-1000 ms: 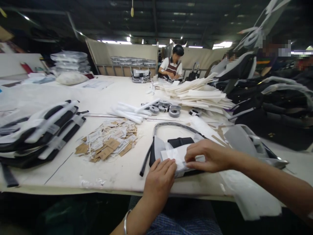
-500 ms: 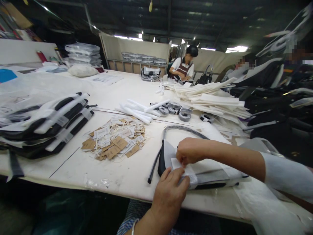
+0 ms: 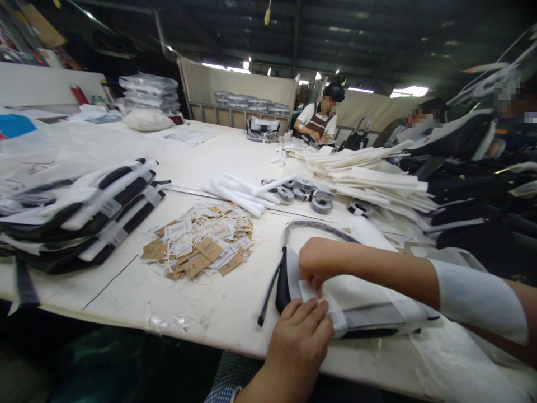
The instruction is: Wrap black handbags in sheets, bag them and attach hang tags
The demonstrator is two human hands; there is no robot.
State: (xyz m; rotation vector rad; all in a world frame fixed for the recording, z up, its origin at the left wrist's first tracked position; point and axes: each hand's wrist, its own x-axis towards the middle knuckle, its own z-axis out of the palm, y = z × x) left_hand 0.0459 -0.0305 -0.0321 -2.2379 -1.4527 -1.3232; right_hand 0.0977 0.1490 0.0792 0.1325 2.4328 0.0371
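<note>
A black handbag (image 3: 283, 288), partly covered in white wrapping, lies at the table's front edge. Its handle (image 3: 319, 225) is wrapped in clear grey film and arches behind it. My left hand (image 3: 300, 330) lies over the near edge, fingers bent and pressed together on a white wrapping sheet (image 3: 338, 316). Just above, my right hand (image 3: 314, 266) is closed with its fingertips pinched down on the same sheet near the bag's left end. Exactly what the right fingertips hold is partly hidden. A dark strap end (image 3: 260, 320) sticks out to the left.
Paper hang tags (image 3: 205, 246) lie heaped left of the bag. Beyond are white foam tubes (image 3: 239, 196), grey rolls (image 3: 322, 202) and stacked white sheets (image 3: 369, 173). Wrapped bags (image 3: 104, 212) are piled at left. A co-worker (image 3: 316, 120) sits across the table (image 3: 247, 154).
My right hand has shifted slightly left and lower over the bag, its fingertips now nearer my left fingers. The left fingers have drawn closer together. The whole view has moved slightly.
</note>
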